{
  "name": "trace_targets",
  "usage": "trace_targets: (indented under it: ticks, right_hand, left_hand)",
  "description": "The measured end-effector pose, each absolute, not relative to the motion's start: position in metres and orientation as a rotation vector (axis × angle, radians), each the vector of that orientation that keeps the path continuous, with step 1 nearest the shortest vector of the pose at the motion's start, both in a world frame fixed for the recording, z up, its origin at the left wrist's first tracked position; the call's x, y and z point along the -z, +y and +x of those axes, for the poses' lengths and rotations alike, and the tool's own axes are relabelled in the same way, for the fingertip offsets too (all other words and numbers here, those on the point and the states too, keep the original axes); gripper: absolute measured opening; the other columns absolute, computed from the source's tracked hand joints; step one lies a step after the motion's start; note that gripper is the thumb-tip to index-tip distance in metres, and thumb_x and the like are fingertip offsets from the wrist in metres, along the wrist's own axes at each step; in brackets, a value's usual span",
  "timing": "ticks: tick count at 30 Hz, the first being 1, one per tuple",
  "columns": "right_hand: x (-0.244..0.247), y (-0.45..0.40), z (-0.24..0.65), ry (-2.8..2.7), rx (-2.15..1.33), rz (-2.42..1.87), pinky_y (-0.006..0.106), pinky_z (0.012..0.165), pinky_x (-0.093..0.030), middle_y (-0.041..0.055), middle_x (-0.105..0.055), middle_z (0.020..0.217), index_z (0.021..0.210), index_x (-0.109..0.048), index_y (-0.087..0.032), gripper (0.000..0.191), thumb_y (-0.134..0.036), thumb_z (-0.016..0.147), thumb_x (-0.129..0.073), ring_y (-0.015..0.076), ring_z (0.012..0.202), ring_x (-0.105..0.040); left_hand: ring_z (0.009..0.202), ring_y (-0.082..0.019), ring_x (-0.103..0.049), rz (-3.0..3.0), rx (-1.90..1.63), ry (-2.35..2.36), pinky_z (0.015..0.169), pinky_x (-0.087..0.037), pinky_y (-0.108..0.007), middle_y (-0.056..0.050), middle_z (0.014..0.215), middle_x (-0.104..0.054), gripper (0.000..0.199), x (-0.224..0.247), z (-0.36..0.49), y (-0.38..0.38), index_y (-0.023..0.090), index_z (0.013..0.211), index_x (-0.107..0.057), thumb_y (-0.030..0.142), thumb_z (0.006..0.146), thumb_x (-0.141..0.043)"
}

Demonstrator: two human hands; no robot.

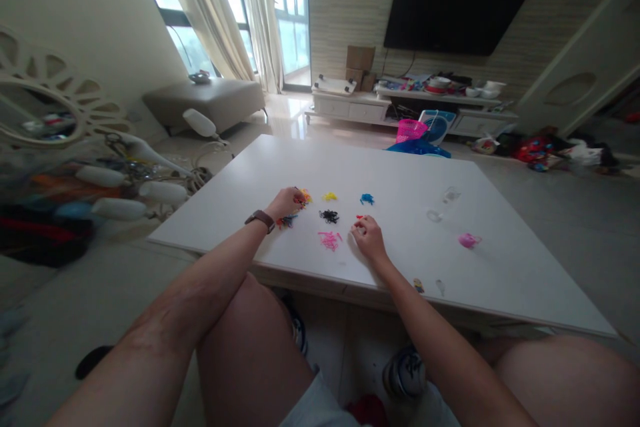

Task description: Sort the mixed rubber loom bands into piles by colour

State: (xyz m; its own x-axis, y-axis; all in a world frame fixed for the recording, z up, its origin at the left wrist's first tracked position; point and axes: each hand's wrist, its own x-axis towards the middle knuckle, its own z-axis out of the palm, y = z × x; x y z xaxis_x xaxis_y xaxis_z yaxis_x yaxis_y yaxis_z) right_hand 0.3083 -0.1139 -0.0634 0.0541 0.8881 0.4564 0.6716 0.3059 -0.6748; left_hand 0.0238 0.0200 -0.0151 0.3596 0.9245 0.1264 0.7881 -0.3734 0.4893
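Observation:
My left hand (287, 203), with a brown watch on its wrist, reaches into a mixed pile of small coloured bands (303, 198); its fingers are bent and what they pinch, if anything, is hidden. My right hand (368, 237) hovers low over the table with fingers curled, beside a few red bands (359, 217) that it partly covers. Between the hands lie a black pile (329, 216) and a pink pile (330, 241) of bands. Farther back are a small yellow pile (329, 197) and a blue pile (367, 199).
The white table (400, 177) also bears a pink small object (469, 240), clear plastic pieces (451, 195), a small yellow figure (419, 285) and a clear small item (440, 287). My knees are at the near edge. A lamp with white shades (120, 209) stands left.

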Motion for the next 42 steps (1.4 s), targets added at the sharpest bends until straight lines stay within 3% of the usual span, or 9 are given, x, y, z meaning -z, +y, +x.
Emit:
trace_targets:
  ticks: [6,14,26,36,42]
  right_hand:
    - [0.065,-0.113,0.308,-1.680,-0.292,-1.438,0.036,0.086,-0.044,0.0047,-0.059,0.086,0.073,-0.061,-0.021,0.015,-0.025,0.085,-0.055,0.0210,0.087,-0.057]
    - [0.064,-0.113,0.308,-1.699,-0.273,-1.430,0.037,0.088,-0.044,0.0051,-0.059,0.087,0.073,-0.060,-0.021,0.014,-0.025,0.085,-0.054,0.0217,0.089,-0.057]
    - [0.065,-0.114,0.308,-1.705,-0.263,-1.455,0.035,0.087,-0.043,0.0046,-0.057,0.083,0.071,-0.060,-0.021,0.016,-0.026,0.085,-0.054,0.0214,0.087,-0.055]
    - [0.061,-0.117,0.307,-1.721,-0.267,-1.482,0.036,0.091,-0.043,0.0044,-0.058,0.084,0.071,-0.060,-0.021,0.016,-0.025,0.085,-0.054,0.0218,0.090,-0.056]
    - [0.059,-0.118,0.306,-1.710,-0.272,-1.483,0.036,0.091,-0.043,0.0049,-0.059,0.085,0.072,-0.060,-0.021,0.016,-0.025,0.086,-0.054,0.0216,0.090,-0.057]
  left_hand:
    - [0.088,-0.021,-0.067,2.404,-0.441,1.486,0.086,-0.050,-0.027,-0.007,0.097,-0.074,0.026,0.022,0.030,0.021,0.019,0.091,-0.080,0.018,0.071,-0.063]
    - [0.086,-0.020,-0.067,2.403,-0.305,1.584,0.080,-0.050,-0.024,-0.008,0.094,-0.073,0.020,0.014,0.042,0.011,0.017,0.086,-0.078,0.015,0.074,-0.061]
    - [0.079,-0.017,-0.068,2.277,-0.590,1.493,0.077,-0.051,-0.024,-0.007,0.086,-0.076,0.023,0.004,0.062,0.019,0.015,0.091,-0.078,0.018,0.078,-0.060]
    - [0.098,-0.022,-0.070,2.368,-0.435,1.317,0.094,-0.051,-0.028,-0.011,0.109,-0.075,0.042,0.018,0.094,0.023,0.014,0.119,-0.072,0.015,0.078,-0.061]
    - [0.099,-0.021,-0.069,2.347,-0.558,1.309,0.095,-0.051,-0.029,-0.012,0.117,-0.072,0.045,0.010,0.093,0.029,0.013,0.122,-0.070,0.013,0.079,-0.058]
